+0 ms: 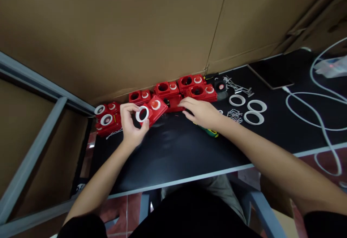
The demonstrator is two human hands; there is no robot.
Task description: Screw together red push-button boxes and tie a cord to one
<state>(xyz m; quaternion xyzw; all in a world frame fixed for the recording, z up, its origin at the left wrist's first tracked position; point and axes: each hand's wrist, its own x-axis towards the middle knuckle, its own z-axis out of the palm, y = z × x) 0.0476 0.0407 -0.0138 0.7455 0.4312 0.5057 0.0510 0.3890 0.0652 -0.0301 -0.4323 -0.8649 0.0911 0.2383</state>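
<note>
My left hand (132,124) grips a red plastic housing (159,110), tilted above the table. A white ring (146,113) sits around the housing's round hole, between my thumb and fingers. My right hand (199,112) is over the table with its fingers stretched out and thumb apart. Its fingertips reach the edge of another red housing (173,103), which is open on top. Partly under my right wrist lies a green and yellow tool handle (211,133); the rest of it is hidden.
Several red housings (199,90) line the cardboard wall (151,32); those at left carry white rings (106,119). To the right lie three loose white rings (253,118), metal pieces (235,115), a black wheel-like part (220,85), a tablet (268,74) and a white cable (311,104).
</note>
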